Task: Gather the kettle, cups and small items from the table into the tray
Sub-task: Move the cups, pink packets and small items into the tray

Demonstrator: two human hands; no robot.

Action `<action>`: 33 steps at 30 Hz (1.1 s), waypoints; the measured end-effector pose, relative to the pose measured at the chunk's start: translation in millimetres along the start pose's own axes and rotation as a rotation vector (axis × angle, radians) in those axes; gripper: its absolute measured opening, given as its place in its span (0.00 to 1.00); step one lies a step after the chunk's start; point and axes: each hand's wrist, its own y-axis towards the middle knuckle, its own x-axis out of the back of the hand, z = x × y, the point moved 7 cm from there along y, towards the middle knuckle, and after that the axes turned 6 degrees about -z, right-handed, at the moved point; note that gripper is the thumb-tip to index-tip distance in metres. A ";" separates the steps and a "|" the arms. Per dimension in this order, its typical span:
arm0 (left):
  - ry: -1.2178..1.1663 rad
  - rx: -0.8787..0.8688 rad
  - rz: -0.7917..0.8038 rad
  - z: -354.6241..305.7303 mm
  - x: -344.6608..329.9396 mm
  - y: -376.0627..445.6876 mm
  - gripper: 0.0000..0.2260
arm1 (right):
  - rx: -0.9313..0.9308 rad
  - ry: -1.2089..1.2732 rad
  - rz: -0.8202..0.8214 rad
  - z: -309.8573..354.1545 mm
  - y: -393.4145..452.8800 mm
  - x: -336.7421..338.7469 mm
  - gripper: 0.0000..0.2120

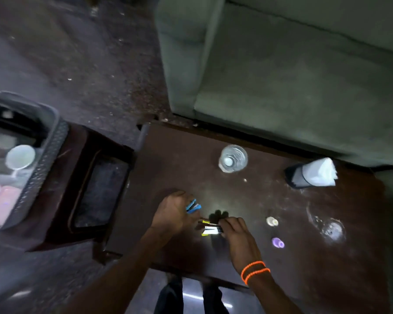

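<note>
The small-items step is in hand: the left hand (171,211) is curled round a bunch of blue clips (192,206), and the right hand (233,232) pinches yellow clips (210,230) low over the table (270,196). The next move, I judge, is a carry left to the tray (43,152), which sits on a side stand well apart (a cup already lies in it). A glass (233,158), a second glass (331,228), a white cap (272,221) and a purple cap (278,242) are not yet gathered; no kettle is in view.

Your dark brown table (247,193) carries a clear glass (233,157), a napkin holder (310,175), a white cap (272,221), a purple cap (278,242) and a second glass (331,230).
</note>
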 end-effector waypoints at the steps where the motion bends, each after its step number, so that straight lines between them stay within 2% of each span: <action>1: -0.015 0.030 -0.039 11.7 20.5 -3.5 0.15 | 0.036 0.006 -0.013 17.2 13.0 4.5 0.23; 9: -0.062 0.190 -0.458 115.9 202.2 -50.8 0.15 | 0.455 0.065 -0.100 208.3 123.5 11.2 0.16; 14: -0.003 0.344 -0.755 195.8 297.3 -99.6 0.13 | 0.725 0.020 -0.126 347.2 155.9 -0.4 0.18; 16: 0.018 0.400 -0.806 228.2 323.6 -118.6 0.13 | 0.831 0.011 -0.118 397.5 158.3 -5.8 0.18; 20: 0.103 0.498 -0.778 280.3 353.7 -139.2 0.14 | 0.944 -0.002 -0.075 477.4 158.2 -19.1 0.16; 23: 0.172 0.512 -0.673 309.2 360.1 -139.4 0.14 | 0.959 -0.045 0.004 510.1 161.8 -37.2 0.14; 27: 0.209 0.492 -0.541 330.0 354.8 -130.6 0.11 | 0.949 -0.136 0.174 526.6 168.7 -65.9 0.13; 29: 0.206 0.464 -0.541 331.7 352.8 -127.5 0.10 | 0.910 -0.127 0.252 531.3 172.8 -76.0 0.14; 33: 0.178 0.457 -0.573 333.5 352.0 -127.3 0.09 | 0.822 -0.070 0.287 531.5 180.6 -80.9 0.20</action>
